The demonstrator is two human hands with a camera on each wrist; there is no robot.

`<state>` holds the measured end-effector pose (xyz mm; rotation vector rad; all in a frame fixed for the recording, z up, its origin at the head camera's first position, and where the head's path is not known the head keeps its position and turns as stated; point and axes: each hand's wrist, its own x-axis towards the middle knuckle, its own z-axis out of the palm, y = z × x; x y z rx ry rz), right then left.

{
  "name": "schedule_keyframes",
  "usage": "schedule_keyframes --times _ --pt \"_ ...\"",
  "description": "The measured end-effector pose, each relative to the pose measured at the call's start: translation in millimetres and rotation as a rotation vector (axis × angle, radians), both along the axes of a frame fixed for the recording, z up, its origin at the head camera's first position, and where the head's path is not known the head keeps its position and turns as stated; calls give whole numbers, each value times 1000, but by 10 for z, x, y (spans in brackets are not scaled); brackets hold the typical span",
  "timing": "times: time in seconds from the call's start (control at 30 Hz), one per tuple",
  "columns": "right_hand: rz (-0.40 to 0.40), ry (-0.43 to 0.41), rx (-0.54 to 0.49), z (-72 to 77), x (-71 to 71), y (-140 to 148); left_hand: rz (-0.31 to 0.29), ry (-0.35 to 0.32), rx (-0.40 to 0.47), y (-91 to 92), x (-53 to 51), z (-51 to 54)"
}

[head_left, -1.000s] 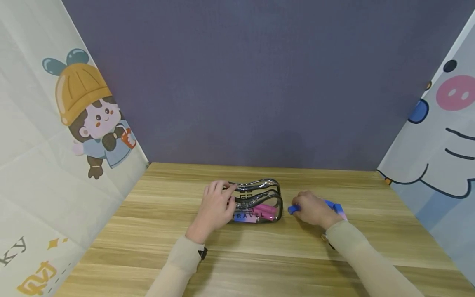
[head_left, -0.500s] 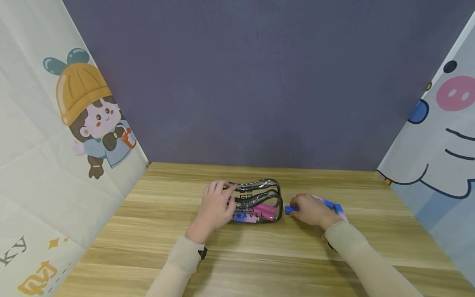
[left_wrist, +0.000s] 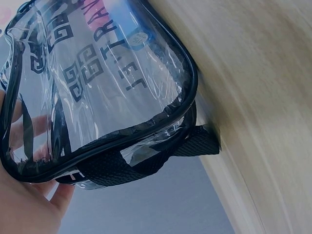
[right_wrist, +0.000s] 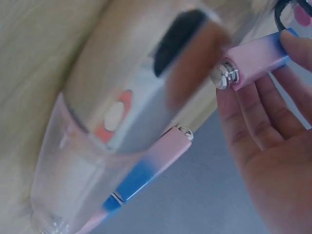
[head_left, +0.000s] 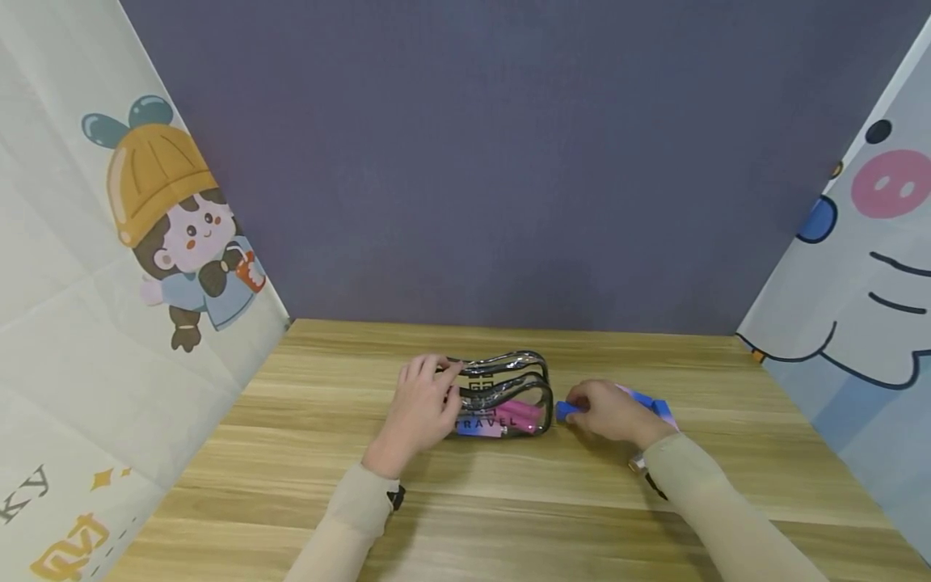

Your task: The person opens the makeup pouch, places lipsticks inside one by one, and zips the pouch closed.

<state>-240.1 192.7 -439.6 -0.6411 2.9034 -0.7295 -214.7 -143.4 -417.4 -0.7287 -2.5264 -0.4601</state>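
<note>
A clear plastic pouch [head_left: 502,422] with black piping and TRAVEL lettering sits on the wooden table. My left hand [head_left: 418,404] grips its left end; through the plastic, several fingers show in the left wrist view. Inside lie pink tubes [head_left: 520,411] and a blue-and-pink one [left_wrist: 131,29]. Just right of the pouch, my right hand [head_left: 611,412] pinches a small square pink-to-blue cosmetic tube [right_wrist: 258,58] between thumb and fingers. Its blue end points at the pouch's right end, very close to it. Whether they touch I cannot tell.
Another pink-and-blue tube [right_wrist: 156,161] lies beyond my right hand. Under the right wrist, a silver device [right_wrist: 126,92] with a translucent cap fills much of the right wrist view, blurred. A dark panel [head_left: 509,162] stands behind the table, with printed cloths [head_left: 73,364] at the sides.
My right hand has moved slightly left, bringing the tube from a small gap to right beside the pouch. The left hand and the pouch have hardly moved.
</note>
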Motion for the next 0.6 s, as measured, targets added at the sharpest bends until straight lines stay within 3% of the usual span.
schedule_keyframes --times 0.6 --pt "28 95 -46 160 14 -36 1 -4 0 -2 -8 -13"
